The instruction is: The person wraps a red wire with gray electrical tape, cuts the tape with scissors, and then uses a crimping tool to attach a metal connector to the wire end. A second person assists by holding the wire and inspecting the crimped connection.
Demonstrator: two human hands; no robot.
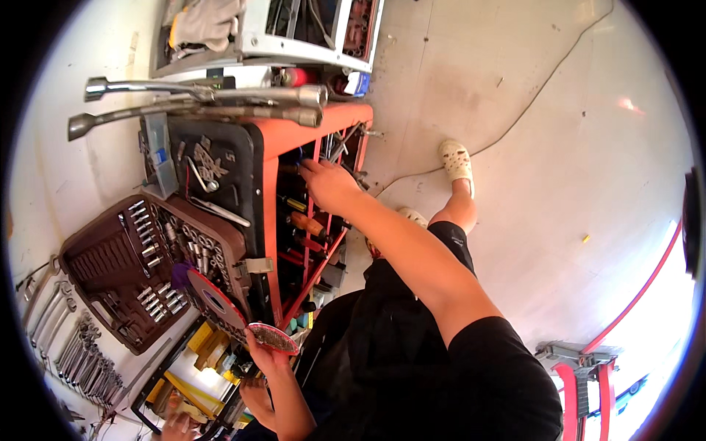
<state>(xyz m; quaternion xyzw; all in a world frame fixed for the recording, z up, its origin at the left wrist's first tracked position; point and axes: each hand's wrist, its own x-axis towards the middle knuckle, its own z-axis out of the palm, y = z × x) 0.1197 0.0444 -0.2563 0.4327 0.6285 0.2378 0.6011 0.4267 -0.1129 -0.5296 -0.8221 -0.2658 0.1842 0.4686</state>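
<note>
My right hand (325, 185) reaches into the open side of a red tool cart (316, 121). Its fingers are bent together at a dark handle-like thing, whose far part is hidden in the shadow. Below it in the cart lie an orange-handled screwdriver (307, 223) and a yellow-handled one (293, 203). My left hand (269, 358), lower down, grips a red-rimmed abrasive disc (273, 338) by its edge. Touching or just behind that is a larger grey cutting disc (234, 314) with a centre hole; what supports it cannot be made out.
An open brown socket case (95, 253) lies left of the cart. Two long lug wrenches (198, 110) stick out above the cart top. Spanners (84, 353) hang lower left. Another person's hands (257, 403) show at the bottom. A cable (544, 84) crosses the floor.
</note>
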